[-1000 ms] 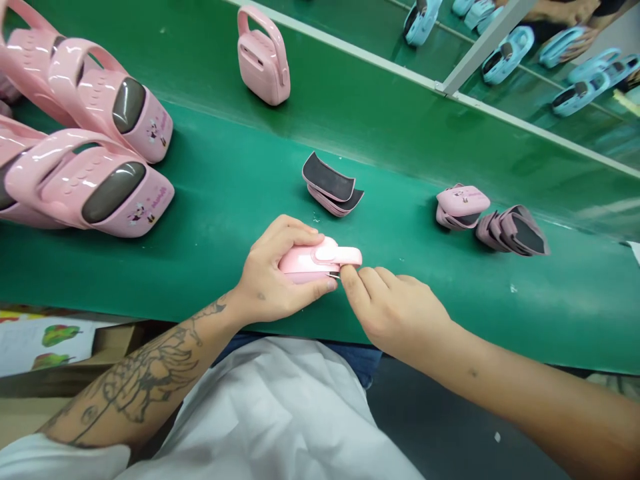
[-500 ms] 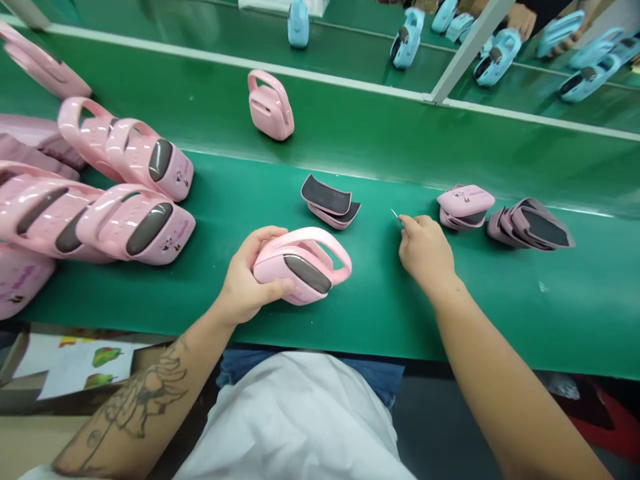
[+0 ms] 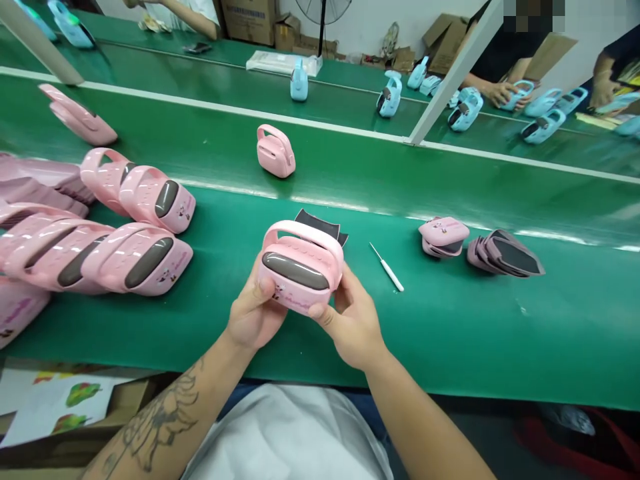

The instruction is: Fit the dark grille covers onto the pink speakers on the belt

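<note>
Both my hands hold a pink handled plastic casing (image 3: 300, 267) above the green bench, its dark oval window and printed front facing me. My left hand (image 3: 256, 310) grips its left end, thumb on the front face. Around the right end my right hand (image 3: 353, 320) is closed, thumb at the lower front corner. A thin tool with a white handle (image 3: 390, 272) lies on the bench to the right of my right hand. Partly hidden behind the casing are dark-lined curved panels (image 3: 320, 223).
Several pink casings (image 3: 150, 260) stand in rows at left. To the right lie a stack topped by a pink printed panel (image 3: 444, 231) and a stack of dark-lined panels (image 3: 507, 253). One pink casing (image 3: 276, 152) is at the back. Beyond a rail (image 3: 240, 115), co-workers handle blue casings (image 3: 465, 110).
My right hand has let go of the white-handled tool, now on the bench, and taken hold of the casing's right end. The casing has turned its front toward me. The camera view has tilted up.
</note>
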`<state>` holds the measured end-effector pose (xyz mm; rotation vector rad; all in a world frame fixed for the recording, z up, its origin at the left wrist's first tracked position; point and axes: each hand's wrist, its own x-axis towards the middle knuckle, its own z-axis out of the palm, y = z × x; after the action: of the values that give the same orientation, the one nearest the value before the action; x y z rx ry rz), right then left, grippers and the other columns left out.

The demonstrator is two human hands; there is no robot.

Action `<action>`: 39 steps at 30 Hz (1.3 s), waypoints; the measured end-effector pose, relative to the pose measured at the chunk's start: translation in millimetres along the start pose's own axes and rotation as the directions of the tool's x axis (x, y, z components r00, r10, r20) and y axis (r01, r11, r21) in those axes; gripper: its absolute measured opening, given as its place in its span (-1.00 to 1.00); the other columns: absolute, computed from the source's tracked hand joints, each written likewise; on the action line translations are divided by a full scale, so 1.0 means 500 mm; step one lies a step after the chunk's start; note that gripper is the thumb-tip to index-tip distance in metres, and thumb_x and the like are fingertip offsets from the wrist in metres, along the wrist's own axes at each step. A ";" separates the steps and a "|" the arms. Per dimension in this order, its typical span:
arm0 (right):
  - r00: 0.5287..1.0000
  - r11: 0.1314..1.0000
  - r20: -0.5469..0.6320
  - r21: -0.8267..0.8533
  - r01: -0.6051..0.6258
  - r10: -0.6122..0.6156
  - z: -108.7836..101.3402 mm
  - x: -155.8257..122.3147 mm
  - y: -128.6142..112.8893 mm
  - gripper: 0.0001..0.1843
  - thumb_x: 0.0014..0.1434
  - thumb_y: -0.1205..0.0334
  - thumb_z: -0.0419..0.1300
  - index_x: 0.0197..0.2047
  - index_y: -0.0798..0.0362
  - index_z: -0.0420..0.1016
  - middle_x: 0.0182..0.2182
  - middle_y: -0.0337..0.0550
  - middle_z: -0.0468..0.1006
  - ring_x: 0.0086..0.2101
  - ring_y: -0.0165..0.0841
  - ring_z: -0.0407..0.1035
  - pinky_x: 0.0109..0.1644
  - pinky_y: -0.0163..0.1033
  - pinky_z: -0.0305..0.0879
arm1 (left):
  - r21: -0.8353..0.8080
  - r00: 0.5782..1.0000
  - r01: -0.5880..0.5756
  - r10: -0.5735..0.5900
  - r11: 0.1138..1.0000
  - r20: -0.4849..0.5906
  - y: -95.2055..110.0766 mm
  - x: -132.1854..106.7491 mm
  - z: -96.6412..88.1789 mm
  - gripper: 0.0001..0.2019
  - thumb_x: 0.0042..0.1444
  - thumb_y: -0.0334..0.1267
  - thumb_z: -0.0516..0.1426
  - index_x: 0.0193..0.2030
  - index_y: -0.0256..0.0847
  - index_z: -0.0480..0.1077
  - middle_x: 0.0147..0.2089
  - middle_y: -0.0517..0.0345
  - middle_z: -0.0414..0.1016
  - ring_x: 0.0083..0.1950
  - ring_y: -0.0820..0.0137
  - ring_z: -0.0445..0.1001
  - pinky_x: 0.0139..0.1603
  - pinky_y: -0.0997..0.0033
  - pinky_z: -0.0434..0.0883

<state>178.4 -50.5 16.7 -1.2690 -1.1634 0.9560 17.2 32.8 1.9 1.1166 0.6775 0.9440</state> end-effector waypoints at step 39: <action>0.985 0.939 0.172 -0.342 0.049 0.011 -0.050 -0.016 0.024 -0.28 0.15 0.07 0.57 0.30 -0.04 0.47 0.24 0.03 0.61 0.21 -0.03 0.54 0.32 0.13 0.51 | 0.210 0.915 -0.187 0.248 0.960 -0.318 -0.088 0.029 0.011 -0.33 0.32 0.42 -0.03 -0.36 -0.12 0.57 -0.32 -0.01 0.65 -0.26 0.14 0.66 -0.23 0.12 0.58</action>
<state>202.5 -61.9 5.5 -1.4698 -1.5265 0.8846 40.9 37.1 -38.2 1.2134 0.9474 1.3102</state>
